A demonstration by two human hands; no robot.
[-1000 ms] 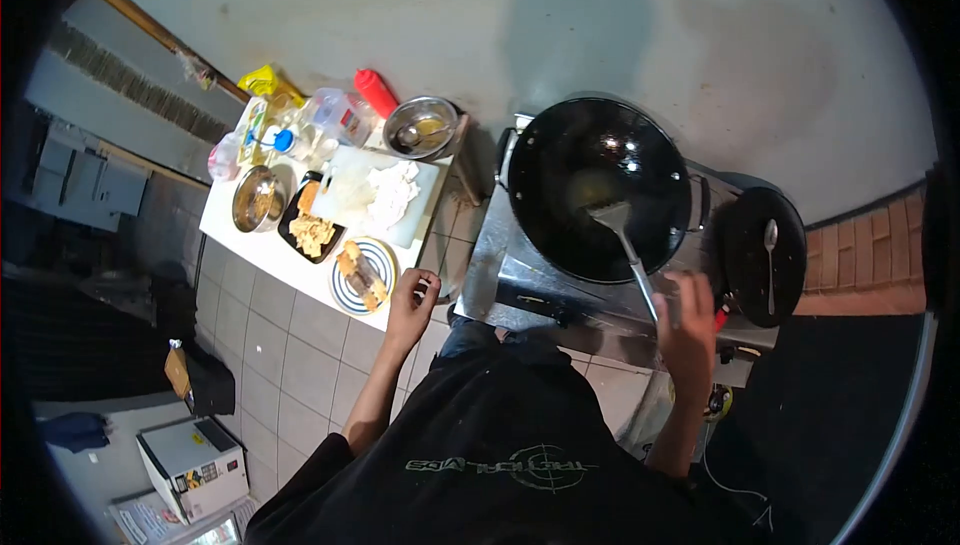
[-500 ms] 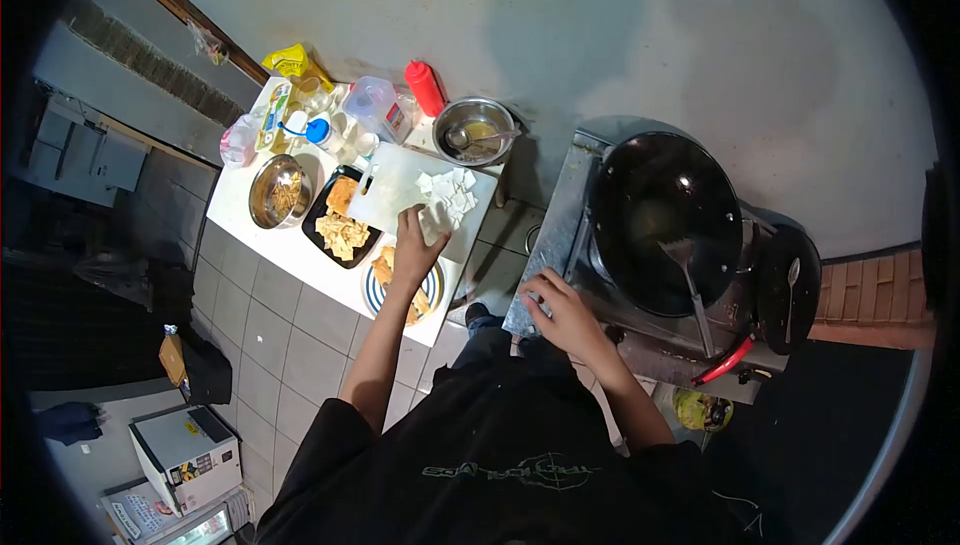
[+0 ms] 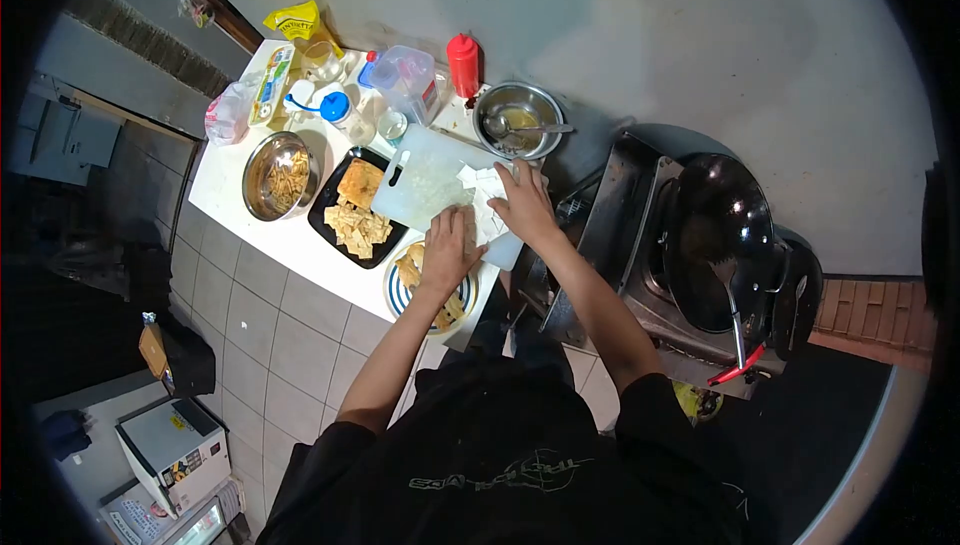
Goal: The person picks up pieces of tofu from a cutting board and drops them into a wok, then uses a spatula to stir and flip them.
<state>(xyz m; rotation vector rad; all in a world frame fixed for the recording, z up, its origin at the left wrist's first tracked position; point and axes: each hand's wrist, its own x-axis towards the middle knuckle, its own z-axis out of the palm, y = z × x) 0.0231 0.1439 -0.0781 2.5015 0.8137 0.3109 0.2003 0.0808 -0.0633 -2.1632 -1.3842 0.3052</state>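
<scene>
On the worktable a pale cutting board (image 3: 425, 173) carries a heap of white cut pieces (image 3: 487, 188), whose kind I cannot make out. My left hand (image 3: 448, 253) rests at the heap's near left side, fingers bent and slightly apart. Across the heap, my right hand (image 3: 526, 207) reaches over its right side with the thumb spread from the fingers. Both hands touch or nearly touch the pieces, and neither visibly grips one. Partly under my left forearm lies a blue-striped plate (image 3: 397, 297) with fried food.
Left of the board are a black tray (image 3: 333, 185) of golden cut pieces and a steel bowl (image 3: 256, 177). Behind stand a red squeeze bottle (image 3: 463, 65), a plastic container (image 3: 408, 83) and a bowl with a ladle (image 3: 520, 97). A wok (image 3: 715, 215) with a spatula (image 3: 735, 320) sits right.
My right hand has moved left from near the stove to the white pieces on the board. My left hand has shifted slightly right along the board. The view has turned left.
</scene>
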